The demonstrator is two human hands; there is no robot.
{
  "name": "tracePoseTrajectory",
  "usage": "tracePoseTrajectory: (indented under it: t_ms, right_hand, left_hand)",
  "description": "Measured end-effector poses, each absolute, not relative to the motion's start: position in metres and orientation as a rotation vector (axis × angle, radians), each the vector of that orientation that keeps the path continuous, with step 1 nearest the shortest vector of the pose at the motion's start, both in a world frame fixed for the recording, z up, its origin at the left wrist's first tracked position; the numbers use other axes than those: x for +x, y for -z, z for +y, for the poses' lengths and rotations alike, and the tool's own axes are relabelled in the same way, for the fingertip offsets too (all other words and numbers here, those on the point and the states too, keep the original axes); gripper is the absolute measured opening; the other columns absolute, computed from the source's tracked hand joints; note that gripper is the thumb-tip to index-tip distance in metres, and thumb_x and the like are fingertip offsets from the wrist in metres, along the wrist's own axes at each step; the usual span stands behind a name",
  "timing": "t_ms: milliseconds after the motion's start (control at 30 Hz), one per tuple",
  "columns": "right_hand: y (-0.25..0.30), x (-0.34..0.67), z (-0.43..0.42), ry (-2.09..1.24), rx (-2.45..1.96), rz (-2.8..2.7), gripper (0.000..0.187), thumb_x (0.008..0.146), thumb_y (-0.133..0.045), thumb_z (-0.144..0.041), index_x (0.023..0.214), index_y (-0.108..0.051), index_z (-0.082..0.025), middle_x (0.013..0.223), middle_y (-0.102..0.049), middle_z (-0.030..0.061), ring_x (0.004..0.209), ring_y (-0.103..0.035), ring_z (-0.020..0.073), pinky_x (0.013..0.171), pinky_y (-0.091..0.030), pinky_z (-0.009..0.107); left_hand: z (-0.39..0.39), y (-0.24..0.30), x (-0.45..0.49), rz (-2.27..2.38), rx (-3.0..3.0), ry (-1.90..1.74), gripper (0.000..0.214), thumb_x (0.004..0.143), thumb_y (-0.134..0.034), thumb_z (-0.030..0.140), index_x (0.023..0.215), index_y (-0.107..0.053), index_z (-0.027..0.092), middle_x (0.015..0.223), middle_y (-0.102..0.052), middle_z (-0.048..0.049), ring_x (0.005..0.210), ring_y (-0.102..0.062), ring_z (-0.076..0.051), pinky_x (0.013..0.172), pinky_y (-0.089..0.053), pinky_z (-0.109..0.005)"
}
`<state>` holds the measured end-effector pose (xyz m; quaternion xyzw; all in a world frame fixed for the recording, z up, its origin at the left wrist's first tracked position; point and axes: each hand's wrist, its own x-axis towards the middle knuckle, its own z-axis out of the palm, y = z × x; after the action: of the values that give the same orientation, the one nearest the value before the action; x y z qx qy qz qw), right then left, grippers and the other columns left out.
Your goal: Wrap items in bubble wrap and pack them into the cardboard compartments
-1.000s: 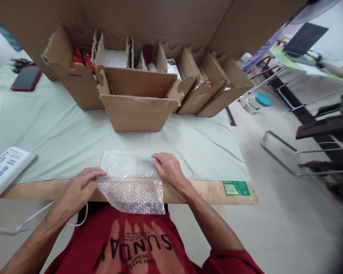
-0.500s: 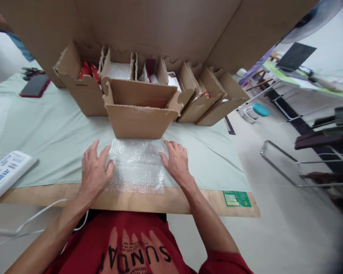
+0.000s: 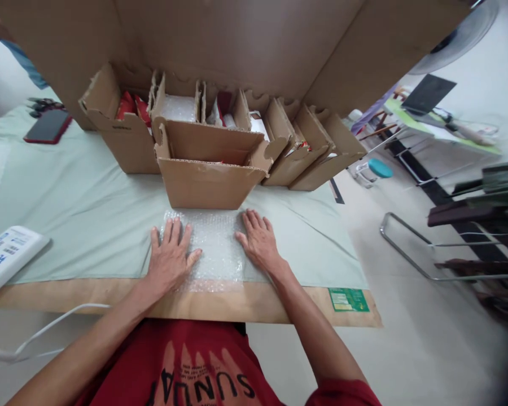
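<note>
A clear sheet of bubble wrap (image 3: 215,248) lies flat at the front of the table, its near end reaching over the bare wooden edge. My left hand (image 3: 171,256) rests spread on the sheet's left side, palm down. At the right border of the sheet, my right hand (image 3: 259,239) lies flat with fingers extended and the thumb toward the wrap. Neither hand grips anything. Just beyond the sheet stands an open cardboard box (image 3: 211,183), with little of its contents showing.
Behind it, several cardboard bins stand in a row, one with red packets (image 3: 133,107), another with bubble wrap (image 3: 178,108). A phone (image 3: 47,126) lies at the far left, a white device (image 3: 12,256) nearer. A green card (image 3: 349,300) sits on the right front edge.
My left hand has moved right onto the bubble wrap and flattened, its fingers straighter than before. My right hand has stayed nearly in place at the sheet's right border.
</note>
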<state>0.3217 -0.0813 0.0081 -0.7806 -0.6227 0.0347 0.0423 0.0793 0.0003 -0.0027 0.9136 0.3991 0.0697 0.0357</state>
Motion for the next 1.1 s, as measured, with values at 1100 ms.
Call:
tracePoseTrajectory:
  t_ms: [1100]
  right_hand:
    - [-0.01,0.288,-0.168,-0.336,-1.75,-2.134,0.032,0.101,-0.049,-0.013,0.121,-0.073,-0.024,0.14,-0.068,0.0115,0.134,-0.06,0.0263,0.104,-0.049,0.047]
  left_hand:
    - [0.004,0.003,0.032,0.804,2.782,-0.104,0.057,0.101,-0.044,0.046,0.15,-0.053,0.018,0.166,-0.038,-0.0181,0.156,-0.03,-0.038,0.124,-0.018,-0.066]
